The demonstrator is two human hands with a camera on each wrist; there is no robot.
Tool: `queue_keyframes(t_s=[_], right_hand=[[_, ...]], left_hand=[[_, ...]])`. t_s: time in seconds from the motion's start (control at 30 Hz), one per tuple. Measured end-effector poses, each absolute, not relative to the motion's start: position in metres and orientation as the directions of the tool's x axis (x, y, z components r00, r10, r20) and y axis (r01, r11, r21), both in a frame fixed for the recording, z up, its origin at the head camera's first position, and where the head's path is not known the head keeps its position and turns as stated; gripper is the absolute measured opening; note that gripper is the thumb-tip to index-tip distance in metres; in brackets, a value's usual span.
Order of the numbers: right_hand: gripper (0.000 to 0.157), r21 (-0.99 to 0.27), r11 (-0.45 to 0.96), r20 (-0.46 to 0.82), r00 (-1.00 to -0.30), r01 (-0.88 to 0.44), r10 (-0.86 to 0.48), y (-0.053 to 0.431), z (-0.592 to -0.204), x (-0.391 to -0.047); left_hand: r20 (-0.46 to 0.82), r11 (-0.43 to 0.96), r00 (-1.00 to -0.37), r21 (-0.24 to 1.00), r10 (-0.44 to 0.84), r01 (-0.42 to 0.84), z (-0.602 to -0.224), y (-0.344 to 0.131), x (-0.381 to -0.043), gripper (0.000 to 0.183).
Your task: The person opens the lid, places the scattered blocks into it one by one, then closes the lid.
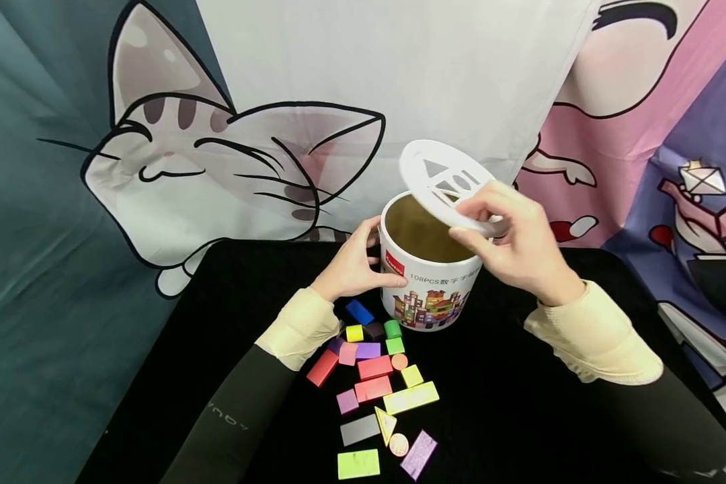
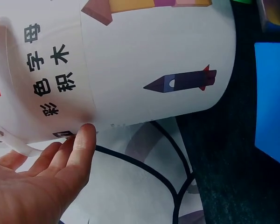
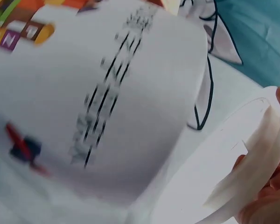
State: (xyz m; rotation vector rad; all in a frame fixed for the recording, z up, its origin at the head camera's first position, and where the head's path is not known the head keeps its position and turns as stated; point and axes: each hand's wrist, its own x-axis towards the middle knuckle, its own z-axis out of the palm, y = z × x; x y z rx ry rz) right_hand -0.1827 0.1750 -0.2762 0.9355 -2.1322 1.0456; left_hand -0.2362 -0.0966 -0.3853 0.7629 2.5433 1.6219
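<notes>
A white round bucket (image 1: 411,292) with printed blocks and lettering stands upright on the black table, its top uncovered. My left hand (image 1: 357,265) holds its left side, thumb across the front and fingers around the side; the left wrist view shows these fingers (image 2: 84,142) against the wall near a white handle (image 2: 16,143). Above the bucket's mouth, my right hand (image 1: 517,238) pinches the near right edge of a white lid (image 1: 413,171) with shaped cut-outs. The lid is tilted, its far left side raised. The bucket's inside is partly hidden by the lid.
Several coloured wooden blocks lie in front of the bucket, among them a blue block (image 1: 359,311), a yellow-green bar (image 1: 411,398), a yellow triangle (image 1: 386,425) and a purple block (image 1: 419,454). Behind the black table (image 1: 520,403) hangs a cartoon-printed cloth (image 1: 314,54).
</notes>
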Motion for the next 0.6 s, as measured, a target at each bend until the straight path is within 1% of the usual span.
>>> queue_keyframes(t_s=[0.07, 0.17, 0.3, 0.4, 0.43, 0.5, 0.6], right_hand=[[0.021, -0.459, 0.443, 0.744, -0.606, -0.770, -0.281, 0.187, -0.276, -0.183], [0.023, -0.549, 0.400, 0.738, -0.650, -0.734, -0.179, 0.205, -0.278, -0.183], [0.021, -0.692, 0.158, 0.711, -0.703, -0.704, -0.014, 0.231, -0.283, -0.185], [0.019, -0.743, -0.083, 0.655, -0.747, -0.664, 0.113, 0.253, -0.294, -0.188], [0.019, -0.751, -0.141, 0.626, -0.764, -0.645, 0.158, 0.260, -0.298, -0.189], [0.019, -0.763, -0.215, 0.560, -0.789, -0.610, 0.253, 0.275, -0.308, -0.191], [0.015, -0.785, -0.265, 0.442, -0.806, -0.560, 0.395, 0.298, -0.325, -0.192]], left_hand=[[0.231, 0.340, -0.881, 0.859, 0.412, 0.384, -0.385, -0.096, -0.237, 0.116], [0.234, 0.337, -0.879, 0.858, 0.416, 0.388, -0.385, -0.096, -0.237, 0.115], [0.237, 0.334, -0.875, 0.857, 0.423, 0.393, -0.386, -0.096, -0.237, 0.115], [0.235, 0.341, -0.877, 0.855, 0.418, 0.391, -0.386, -0.096, -0.237, 0.115], [0.234, 0.343, -0.878, 0.854, 0.417, 0.390, -0.387, -0.096, -0.237, 0.115], [0.233, 0.347, -0.880, 0.853, 0.415, 0.389, -0.387, -0.096, -0.237, 0.115], [0.237, 0.343, -0.878, 0.853, 0.417, 0.393, -0.387, -0.096, -0.237, 0.114]])
